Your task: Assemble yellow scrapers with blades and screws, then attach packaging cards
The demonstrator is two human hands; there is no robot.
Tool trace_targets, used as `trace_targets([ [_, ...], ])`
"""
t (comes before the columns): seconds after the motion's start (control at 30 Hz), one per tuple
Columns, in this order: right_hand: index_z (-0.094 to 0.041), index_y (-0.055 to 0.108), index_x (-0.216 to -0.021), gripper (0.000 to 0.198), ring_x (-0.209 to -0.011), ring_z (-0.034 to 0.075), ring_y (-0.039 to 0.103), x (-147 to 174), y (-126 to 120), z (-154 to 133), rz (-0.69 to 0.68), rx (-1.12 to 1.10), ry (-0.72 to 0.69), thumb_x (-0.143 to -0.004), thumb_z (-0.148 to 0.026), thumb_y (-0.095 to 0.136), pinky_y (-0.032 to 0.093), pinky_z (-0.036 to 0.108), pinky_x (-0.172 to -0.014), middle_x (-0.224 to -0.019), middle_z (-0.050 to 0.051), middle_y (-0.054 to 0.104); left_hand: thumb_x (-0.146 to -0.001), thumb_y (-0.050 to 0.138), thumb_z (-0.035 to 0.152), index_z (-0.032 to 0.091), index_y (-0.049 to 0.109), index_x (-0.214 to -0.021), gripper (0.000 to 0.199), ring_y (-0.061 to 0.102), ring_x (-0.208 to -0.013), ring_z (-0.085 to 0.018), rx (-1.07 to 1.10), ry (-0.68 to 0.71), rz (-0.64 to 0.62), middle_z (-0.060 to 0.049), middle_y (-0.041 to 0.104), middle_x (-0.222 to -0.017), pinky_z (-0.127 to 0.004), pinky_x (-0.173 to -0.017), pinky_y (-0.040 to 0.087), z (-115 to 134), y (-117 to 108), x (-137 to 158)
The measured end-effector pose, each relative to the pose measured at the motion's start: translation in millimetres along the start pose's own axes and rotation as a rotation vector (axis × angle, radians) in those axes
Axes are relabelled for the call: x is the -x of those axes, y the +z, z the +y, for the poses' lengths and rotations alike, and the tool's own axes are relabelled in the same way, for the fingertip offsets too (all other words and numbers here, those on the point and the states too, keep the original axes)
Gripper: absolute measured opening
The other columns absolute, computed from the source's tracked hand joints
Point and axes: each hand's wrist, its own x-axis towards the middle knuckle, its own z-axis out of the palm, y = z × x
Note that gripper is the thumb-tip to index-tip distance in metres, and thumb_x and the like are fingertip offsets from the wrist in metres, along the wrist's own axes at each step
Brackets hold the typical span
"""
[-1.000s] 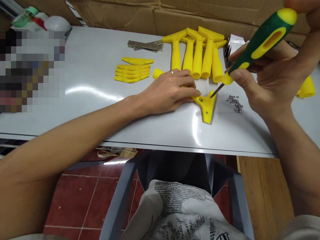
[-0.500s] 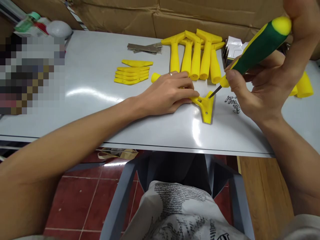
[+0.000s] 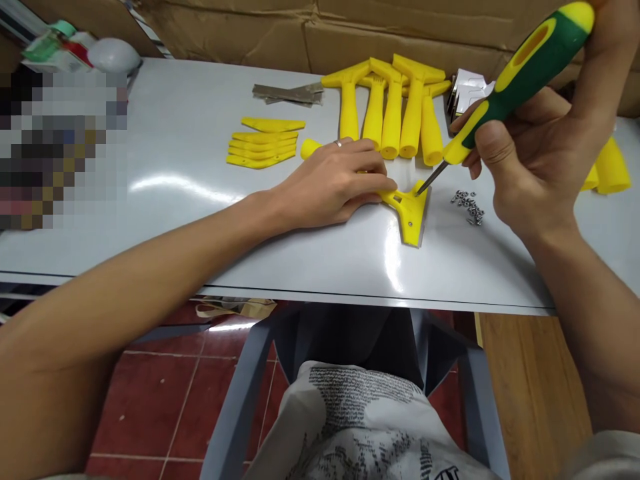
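My left hand is closed around the handle of a yellow scraper lying on the table, hiding most of that handle. A thin metal blade shows along the scraper head's right edge, and one screw sits in its lower hole. My right hand grips a green and yellow screwdriver, tilted with its handle up to the right. Its tip meets the upper end of the scraper head. Just right of the head lies a small pile of loose screws.
Several yellow scraper handles lie behind my hands. Yellow strips and flat metal blades lie to their left on the white table. Small boxes stand at the back right, before brown cardboard.
The screwdriver has turned in my right hand, and its handle has shifted slightly up and right. The tip stays at the scraper head. My left hand holds nearly the same place.
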Motion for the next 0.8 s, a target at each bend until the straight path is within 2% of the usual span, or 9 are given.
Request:
trace_targets([
  [0.1, -0.066, 0.001, -0.175, 0.113, -0.069, 0.002, 0.077, -2, -4, 22, -0.009, -0.060, -0.038, -0.091, -0.085, 0.074, 0.051, 0.012, -0.052, -0.169, -0.010, 0.058, -0.114, 0.057, 0.035, 0.030, 0.080, -0.128, 0.027, 0.074, -0.115, -0.030, -0.021, 0.005, -0.012, -0.009, 0.079, -0.116, -0.047, -0.090, 0.059, 1, -1, -1],
  [0.2, -0.070, 0.015, -0.173, 0.109, -0.069, 0.000, 0.076, -10, -3, 33, 0.055, -0.101, -0.165, -0.086, -0.086, 0.079, 0.042, 0.007, -0.046, -0.186, -0.009, 0.036, -0.114, 0.058, 0.035, 0.030, 0.080, -0.125, 0.025, 0.074, -0.114, -0.030, 0.009, -0.008, -0.001, -0.008, 0.079, -0.116, -0.047, -0.091, 0.059, 1, -1, -2],
  [0.3, -0.067, 0.037, -0.167, 0.092, -0.067, -0.003, 0.073, -18, -1, 20, 0.112, -0.049, -0.231, -0.088, -0.081, 0.081, 0.041, 0.005, -0.046, -0.191, -0.011, 0.020, -0.114, 0.059, 0.036, 0.031, 0.080, -0.125, 0.025, 0.074, -0.114, -0.030, 0.016, -0.014, -0.001, -0.008, 0.078, -0.116, -0.047, -0.091, 0.060, 1, 0, -2],
  [0.47, -0.067, 0.044, -0.162, 0.082, -0.075, -0.002, 0.077, -23, -3, -2, 0.048, -0.045, -0.212, -0.090, -0.074, 0.082, 0.045, 0.005, -0.051, -0.183, -0.018, 0.035, -0.115, 0.056, 0.035, 0.030, 0.079, -0.127, 0.027, 0.075, -0.115, -0.030, -0.027, 0.003, -0.009, -0.008, 0.079, -0.116, -0.047, -0.090, 0.060, 0, 1, -1],
  [0.57, -0.068, 0.045, -0.162, 0.086, -0.122, 0.021, 0.083, -24, -8, 0, 0.033, -0.049, -0.203, -0.085, -0.079, 0.083, 0.062, 0.013, -0.063, -0.182, -0.020, 0.035, -0.115, 0.055, 0.035, 0.029, 0.079, -0.128, 0.028, 0.074, -0.116, -0.031, -0.036, 0.009, -0.012, -0.008, 0.079, -0.117, -0.048, -0.090, 0.060, -1, 1, -2],
  [0.63, -0.067, 0.048, -0.162, 0.097, -0.160, 0.037, 0.060, -25, -12, -1, 0.016, -0.049, -0.179, -0.075, -0.086, 0.087, 0.071, 0.024, -0.078, -0.181, -0.020, 0.036, -0.116, 0.053, 0.034, 0.029, 0.079, -0.129, 0.030, 0.074, -0.117, -0.031, -0.044, 0.013, -0.016, -0.009, 0.080, -0.117, -0.048, -0.091, 0.060, -2, 1, -1],
  [0.67, -0.067, 0.048, -0.162, 0.099, -0.170, 0.041, 0.047, -25, -14, -2, -0.003, -0.042, -0.163, -0.073, -0.086, 0.089, 0.073, 0.028, -0.085, -0.181, -0.021, 0.036, -0.116, 0.052, 0.034, 0.029, 0.079, -0.129, 0.030, 0.074, -0.118, -0.031, -0.045, 0.012, -0.018, -0.009, 0.080, -0.118, -0.049, -0.091, 0.060, -3, 1, -1],
  [0.73, -0.066, 0.046, -0.164, 0.088, -0.176, 0.040, 0.036, -24, -17, -10, -0.057, 0.007, -0.148, -0.086, -0.075, 0.086, 0.075, 0.034, -0.096, -0.179, -0.020, 0.037, -0.115, 0.052, 0.033, 0.030, 0.079, -0.130, 0.030, 0.073, -0.119, -0.031, -0.033, 0.006, -0.021, -0.009, 0.079, -0.119, -0.049, -0.094, 0.060, -4, 1, -1],
  [0.8, -0.065, 0.040, -0.167, 0.077, -0.167, 0.033, 0.053, -22, -17, -20, -0.119, 0.041, -0.179, -0.100, -0.059, 0.077, 0.075, 0.036, -0.101, -0.176, -0.018, 0.040, -0.115, 0.053, 0.033, 0.031, 0.079, -0.130, 0.030, 0.073, -0.120, -0.031, -0.016, -0.003, -0.025, -0.008, 0.079, -0.120, -0.050, -0.097, 0.061, -5, 2, -1],
])
